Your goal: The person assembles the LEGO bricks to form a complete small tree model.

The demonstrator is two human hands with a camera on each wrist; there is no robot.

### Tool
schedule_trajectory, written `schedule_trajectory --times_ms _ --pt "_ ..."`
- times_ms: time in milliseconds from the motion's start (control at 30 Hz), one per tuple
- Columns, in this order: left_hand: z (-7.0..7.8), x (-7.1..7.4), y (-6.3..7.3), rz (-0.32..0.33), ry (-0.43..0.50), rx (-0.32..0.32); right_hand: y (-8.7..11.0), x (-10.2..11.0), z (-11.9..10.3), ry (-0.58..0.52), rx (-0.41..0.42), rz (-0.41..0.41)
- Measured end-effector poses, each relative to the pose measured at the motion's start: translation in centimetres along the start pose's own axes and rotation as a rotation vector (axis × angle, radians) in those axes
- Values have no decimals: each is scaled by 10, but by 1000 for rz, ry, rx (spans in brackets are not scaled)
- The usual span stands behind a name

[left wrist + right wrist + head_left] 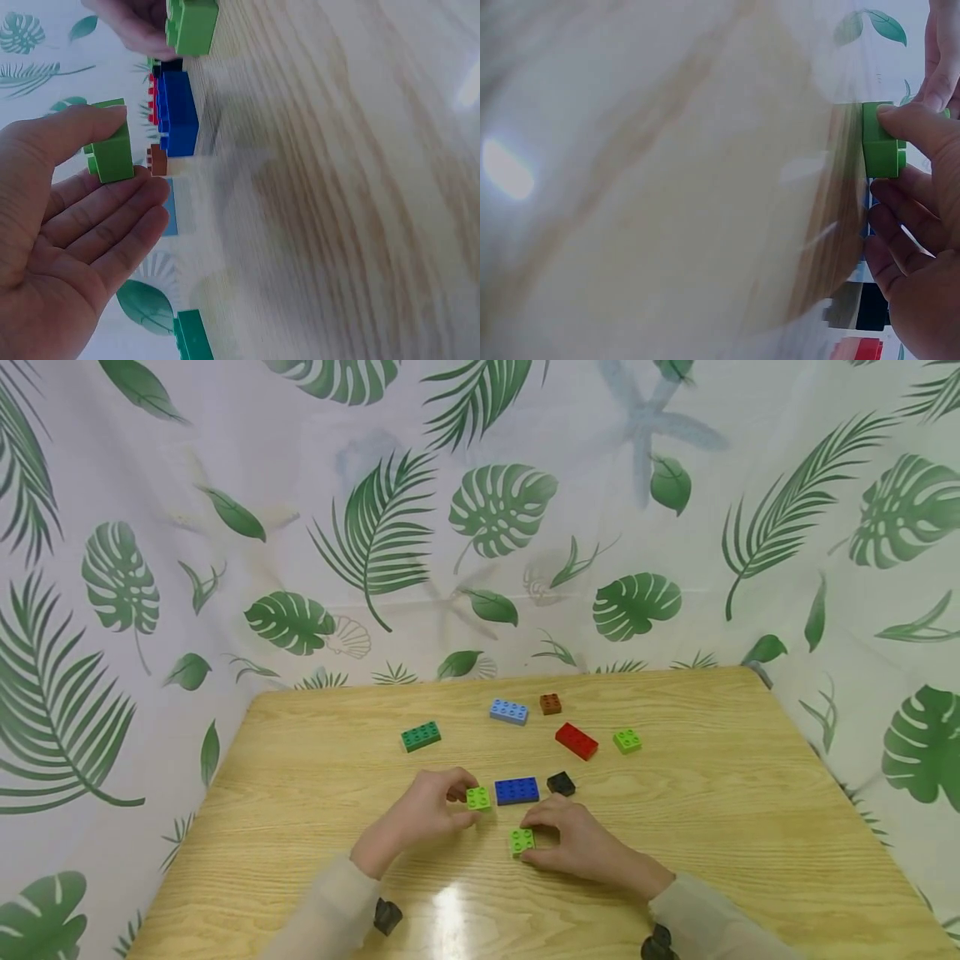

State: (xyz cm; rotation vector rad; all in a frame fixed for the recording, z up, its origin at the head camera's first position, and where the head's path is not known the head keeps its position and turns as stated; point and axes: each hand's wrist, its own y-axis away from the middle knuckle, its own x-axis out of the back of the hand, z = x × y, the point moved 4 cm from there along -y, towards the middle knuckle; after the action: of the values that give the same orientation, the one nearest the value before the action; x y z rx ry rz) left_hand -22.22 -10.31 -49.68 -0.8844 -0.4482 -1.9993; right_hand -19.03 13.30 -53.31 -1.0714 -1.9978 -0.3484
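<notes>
Between the thumb and fingers of my left hand [422,812] is a lime green building brick [478,798] with studs on top. In the left wrist view, the thumb presses one side of this brick [113,154] and fingertips meet the other. My right hand [579,845] pinches a second lime green brick [522,842], nearer the front and a little to the right. The right wrist view shows its thumb on the brick's side [882,150]. Just beyond both hands lie a dark blue brick [517,791] and a small black brick [561,783].
Farther back on the wooden table [300,860] lie a dark green brick [422,737], a light blue brick [508,712], a brown brick [551,704], a red brick [577,741] and another lime green brick [627,741]. A leaf-patterned curtain [420,635] hangs behind the table.
</notes>
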Motion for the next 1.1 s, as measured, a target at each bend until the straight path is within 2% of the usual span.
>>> schedule_trajectory --times_ms 367,533,767,1100 --pt "22 -20 -2 -60 23 -43 -1 -1 2 1 5 1" --pt "25 -27 -2 -74 32 -29 0 -1 2 -6 7 1" --pt "30 -35 -2 -89 34 -68 0 0 2 -1 37 28" --pt "32 -47 -3 -113 46 -81 -1 -1 1 2 59 46"
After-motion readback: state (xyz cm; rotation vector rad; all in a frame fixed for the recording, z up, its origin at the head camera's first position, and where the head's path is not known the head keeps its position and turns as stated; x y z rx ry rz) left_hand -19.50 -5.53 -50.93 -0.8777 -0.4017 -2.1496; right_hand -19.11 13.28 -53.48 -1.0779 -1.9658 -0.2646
